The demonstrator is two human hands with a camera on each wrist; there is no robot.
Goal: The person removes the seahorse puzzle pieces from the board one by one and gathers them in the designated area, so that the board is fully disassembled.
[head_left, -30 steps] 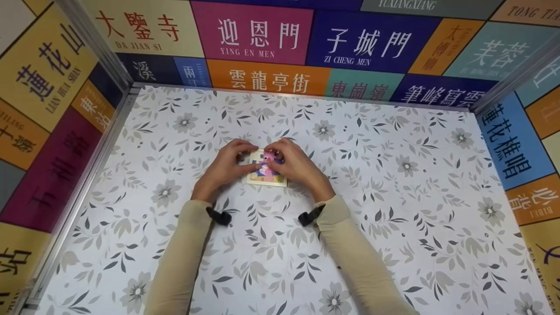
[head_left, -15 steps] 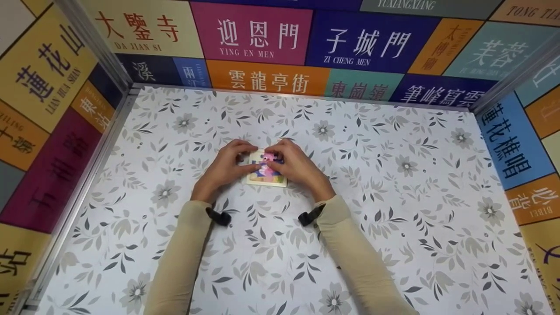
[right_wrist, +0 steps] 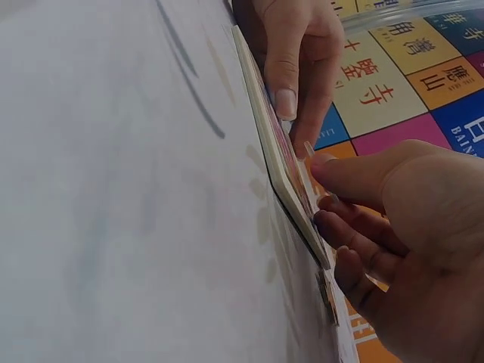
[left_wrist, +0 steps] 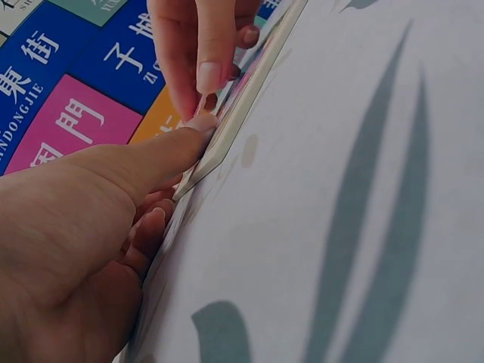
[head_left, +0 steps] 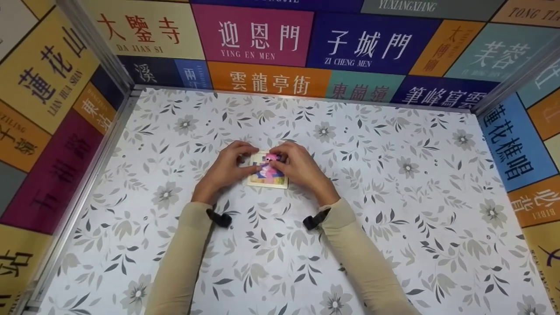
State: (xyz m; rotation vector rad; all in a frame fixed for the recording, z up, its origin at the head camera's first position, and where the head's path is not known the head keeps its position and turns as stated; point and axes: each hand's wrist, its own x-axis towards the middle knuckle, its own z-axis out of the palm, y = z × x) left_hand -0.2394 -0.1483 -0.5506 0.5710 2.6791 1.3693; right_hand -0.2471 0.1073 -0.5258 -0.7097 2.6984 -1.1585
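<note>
A small square jigsaw puzzle [head_left: 267,180] with a cream border and a pink cartoon figure lies on the table between the hands. My left hand [head_left: 227,165] holds its left side; in the left wrist view the thumb [left_wrist: 178,147] lies on the puzzle's face, with fingers at the edge. Over the upper right part, my right hand [head_left: 299,165] pinches a thin puzzle piece [right_wrist: 308,149] between thumb and fingers, tilted up from the board. The fingers hide part of the picture. Another thin flat thing [right_wrist: 330,299] lies by the board's edge under the right hand, its kind unclear.
The table [head_left: 393,210] has a white cloth printed with grey leaves and flowers. Colourful panels with large characters [head_left: 262,35] close off the back and both sides. A black wrist camera [head_left: 220,218] sits on each cuff.
My right hand has moved slightly to the right, and a little more of the pink figure's head shows. The left hand stays on the puzzle's left side. The head view has shifted slightly.
</note>
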